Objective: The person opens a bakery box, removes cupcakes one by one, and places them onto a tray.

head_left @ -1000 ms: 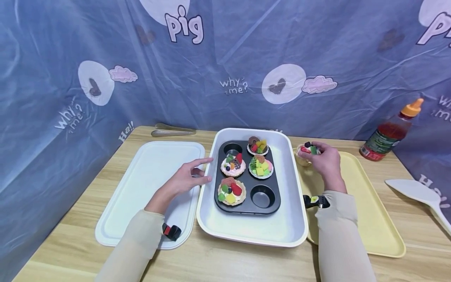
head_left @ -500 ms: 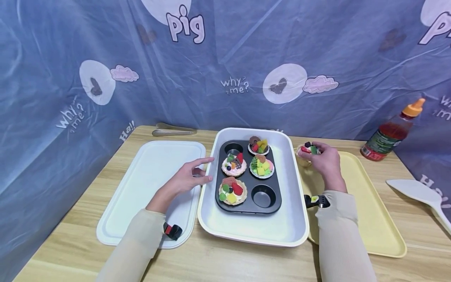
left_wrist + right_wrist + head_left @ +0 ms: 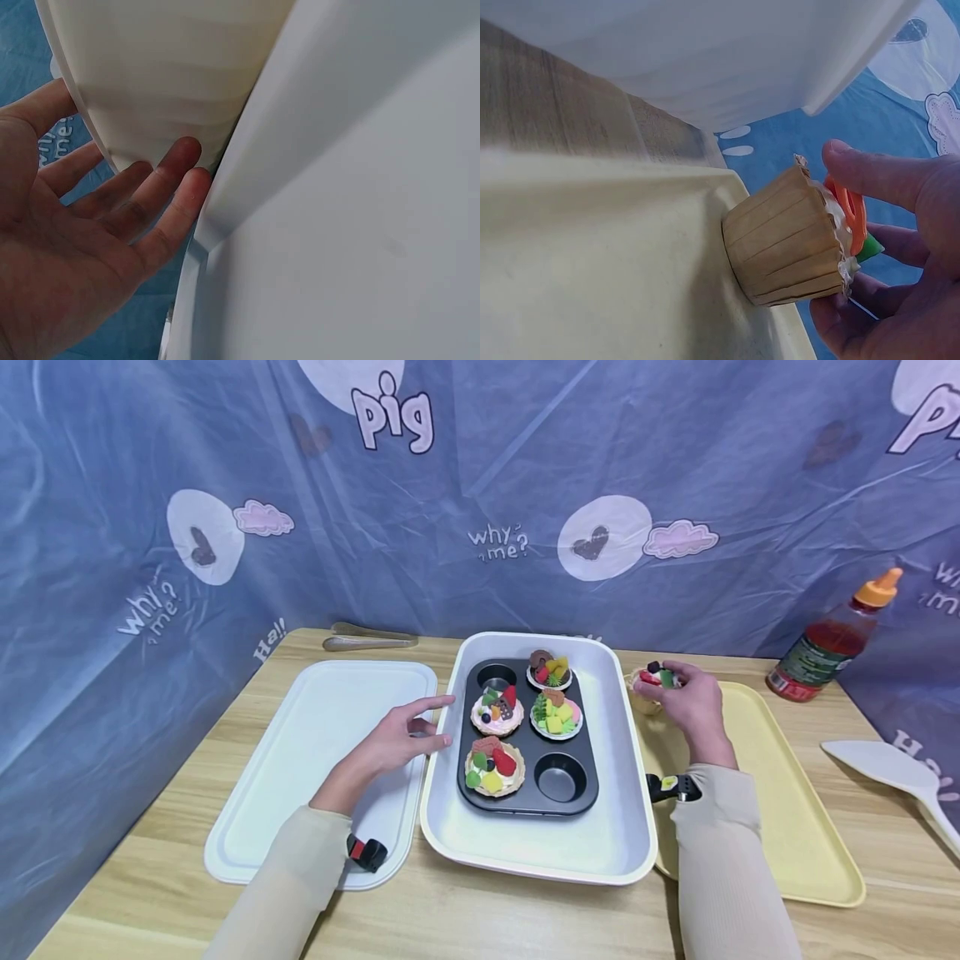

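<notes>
In the head view, my left hand point(image 3: 390, 739) rests against the left side of a deep white tub point(image 3: 611, 860), its fingers spread and gently bent. The left wrist view shows its fingertips point(image 3: 193, 184) at the tub's outer wall, below the rim. My right hand point(image 3: 692, 700) holds a fruit-topped cupcake point(image 3: 647, 692) around its upper edge, at the far left corner of a yellow tray point(image 3: 802, 852). In the right wrist view, the cupcake's brown paper case point(image 3: 784, 240) stands on that tray, thumb and fingers on opposite sides of its rim.
Inside the tub lies a dark muffin tin point(image 3: 525, 777) with several decorated tarts and two bare cups. A white tray point(image 3: 247, 843) lies at left, with tongs point(image 3: 367, 643) behind. At right are a sauce bottle point(image 3: 825, 652) and a white spoon point(image 3: 888, 768).
</notes>
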A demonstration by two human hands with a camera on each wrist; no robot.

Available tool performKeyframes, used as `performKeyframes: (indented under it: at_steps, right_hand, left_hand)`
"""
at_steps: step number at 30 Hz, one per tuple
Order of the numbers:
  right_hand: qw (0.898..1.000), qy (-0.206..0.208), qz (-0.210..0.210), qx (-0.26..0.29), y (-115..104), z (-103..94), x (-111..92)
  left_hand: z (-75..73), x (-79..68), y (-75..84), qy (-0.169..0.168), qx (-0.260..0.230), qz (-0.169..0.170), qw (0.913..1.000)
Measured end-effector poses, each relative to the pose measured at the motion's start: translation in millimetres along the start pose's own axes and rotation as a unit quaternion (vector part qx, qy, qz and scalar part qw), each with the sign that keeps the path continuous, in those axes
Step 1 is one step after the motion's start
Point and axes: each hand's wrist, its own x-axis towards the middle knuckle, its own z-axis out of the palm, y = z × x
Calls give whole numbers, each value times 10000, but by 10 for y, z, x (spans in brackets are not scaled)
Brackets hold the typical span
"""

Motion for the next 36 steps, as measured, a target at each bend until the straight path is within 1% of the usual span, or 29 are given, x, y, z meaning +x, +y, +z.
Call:
performKeyframes:
  at_steps: [8, 14, 20, 23, 27, 31, 33, 36]
  right_hand:
    - [10000, -13, 82, 32, 12, -32, -37]
    - [9999, -17, 125, 40, 26, -52, -60]
    - [9998, -28, 180, 36, 31, -81, -72]
    - [9997, -35, 202, 161, 19, -90, -74]
    - [9995, -6, 118, 303, -37, -111, -54]
    - [9991, 42, 118, 402, -137, -195, -75]
    - [9985, 159, 123, 509, -202, -258, -106]
    - [9960, 492, 60, 740, -322, -349, -184]
  left_hand:
    - [16, -8, 6, -40, -62, -16, 10000]
    - [31, 0, 7, -82, -65, 75, 9999]
    - [40, -7, 18, -65, -45, -7, 10000]
    - [32, 2, 10, -51, -41, -51, 10000]
    - [2, 23, -8, 7, -26, -65, 10000]
    - [-30, 5, -7, 18, -16, -57, 10000]
    - [-27, 6, -7, -3, -38, -67, 10000]
    - [5, 6, -4, -39, -90, -159, 9998]
